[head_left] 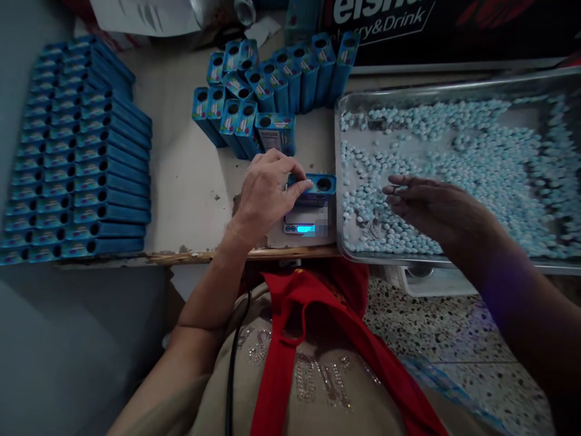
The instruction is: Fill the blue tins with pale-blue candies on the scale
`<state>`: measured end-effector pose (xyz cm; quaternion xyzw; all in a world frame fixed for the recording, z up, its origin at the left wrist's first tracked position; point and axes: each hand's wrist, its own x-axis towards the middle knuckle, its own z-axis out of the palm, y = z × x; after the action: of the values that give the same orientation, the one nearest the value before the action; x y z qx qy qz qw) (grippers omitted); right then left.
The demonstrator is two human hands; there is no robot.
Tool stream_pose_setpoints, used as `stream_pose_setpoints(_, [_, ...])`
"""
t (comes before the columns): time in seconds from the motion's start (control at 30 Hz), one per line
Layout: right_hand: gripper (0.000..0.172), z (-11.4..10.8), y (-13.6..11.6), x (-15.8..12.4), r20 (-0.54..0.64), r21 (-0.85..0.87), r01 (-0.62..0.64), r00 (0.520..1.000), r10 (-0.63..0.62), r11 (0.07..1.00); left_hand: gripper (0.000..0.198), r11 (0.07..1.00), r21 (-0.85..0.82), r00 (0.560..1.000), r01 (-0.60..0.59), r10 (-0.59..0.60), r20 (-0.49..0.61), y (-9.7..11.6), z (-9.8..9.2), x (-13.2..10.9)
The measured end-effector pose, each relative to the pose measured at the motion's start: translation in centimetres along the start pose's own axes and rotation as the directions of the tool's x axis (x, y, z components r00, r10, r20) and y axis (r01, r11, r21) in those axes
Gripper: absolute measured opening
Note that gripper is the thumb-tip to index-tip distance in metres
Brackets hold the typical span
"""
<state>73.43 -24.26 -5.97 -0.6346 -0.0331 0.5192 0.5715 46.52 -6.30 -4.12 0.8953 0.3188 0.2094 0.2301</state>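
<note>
A blue box with a dark round hole (324, 184) rests on a small digital scale (295, 218) with a lit blue display. My left hand (269, 181) has its thumb and fingers closed on the box's left end. Over the left part of a metal tray (341, 212) filled with light blue and white candies (490, 157), my right hand (431, 203) hovers with its fingers pressed together. Something small and dark shows at its fingertips, too unclear to name.
Stacked blue boxes (113, 175) fill the table's left side. More blue boxes (281, 79) stand upright behind the scale. A dark printed carton (445, 30) is at the back right. Below the tray is a white container (440, 284).
</note>
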Motion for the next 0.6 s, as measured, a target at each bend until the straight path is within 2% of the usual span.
stream_pose_setpoints(0.1, [0.016, 0.0, 0.3, -0.4, 0.018, -0.074, 0.064, 0.998, -0.063, 0.995, 0.013, 0.999, -0.040, 0.999, -0.035, 0.036, 0.013, 0.1, 0.3, 0.4])
stream_pose_setpoints(0.2, [0.006, 0.4, 0.2, -0.9, 0.093, -0.157, 0.109, 0.991, -0.096, 0.982, 0.014, 0.992, -0.103, 0.996, -0.073, 0.077, 0.043, 0.4, 1.0, 1.1])
stream_pose_setpoints(0.3, [0.019, 1.8, -0.8, -1.2, 0.199, -0.276, 0.215, 0.966, -0.163, 0.937, 0.013, 0.983, -0.155, 0.993, -0.099, 0.108, 0.048, 0.8, 1.3, 1.7])
stream_pose_setpoints(0.37, [0.029, 3.2, -1.6, -1.2, 0.276, -0.343, 0.313, 0.935, -0.223, 0.886, 0.011, 0.981, -0.168, 0.995, -0.100, 0.101, -0.003, 0.6, 1.0, 1.7])
stream_pose_setpoints(0.47, [0.031, 5.7, -3.1, -1.0, 0.422, -0.459, 0.461, 0.865, -0.271, 0.759, 0.008, 0.983, -0.171, 0.993, -0.069, 0.051, -0.111, -0.8, -0.3, 0.9])
stream_pose_setpoints(0.6, [0.023, 8.3, -4.7, -0.5, 0.590, -0.592, 0.658, 0.747, -0.307, 0.464, 0.011, 0.985, -0.170, 0.985, 0.021, -0.049, -0.163, -4.0, -2.4, -1.1])
